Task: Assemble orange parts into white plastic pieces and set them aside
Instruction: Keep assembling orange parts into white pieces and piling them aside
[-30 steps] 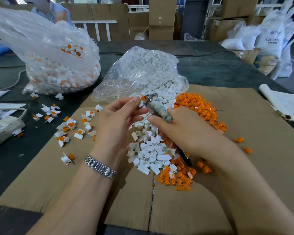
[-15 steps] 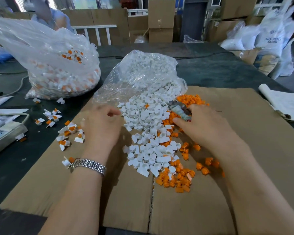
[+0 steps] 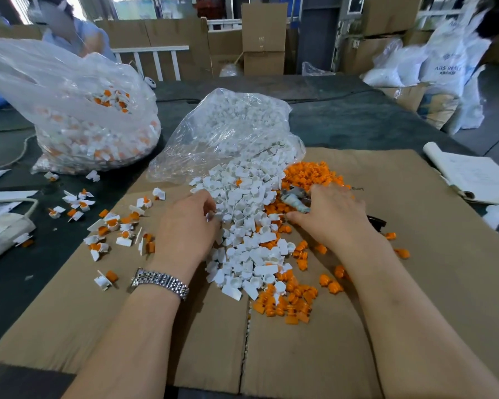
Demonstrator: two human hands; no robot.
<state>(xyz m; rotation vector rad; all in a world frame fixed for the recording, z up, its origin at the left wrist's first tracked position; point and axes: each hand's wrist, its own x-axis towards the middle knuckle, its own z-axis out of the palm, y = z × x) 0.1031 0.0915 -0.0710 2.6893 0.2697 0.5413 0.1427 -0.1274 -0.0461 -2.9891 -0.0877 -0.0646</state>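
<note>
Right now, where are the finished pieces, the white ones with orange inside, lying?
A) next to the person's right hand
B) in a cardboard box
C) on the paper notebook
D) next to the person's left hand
D: the finished pieces lie scattered on the cardboard sheet and dark table beside the left hand, while loose orange parts sit by the right hand.
</note>
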